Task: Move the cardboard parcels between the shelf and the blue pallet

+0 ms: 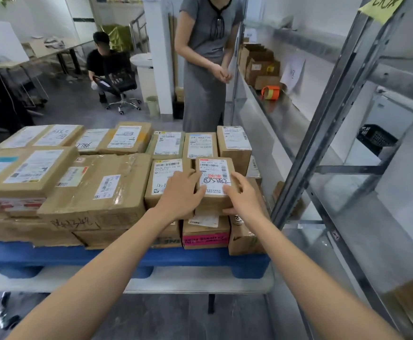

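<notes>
My left hand (181, 192) and right hand (243, 197) grip one parcel (214, 177), label up, long axis pointing away, atop stack (90, 192) on pallet (77, 256).

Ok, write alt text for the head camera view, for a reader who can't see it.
The left hand and right hand grip a small labelled cardboard parcel atop stacked parcels on a blue pallet. A metal shelf stands to the right, and a person in grey stands behind the pallet.
</notes>
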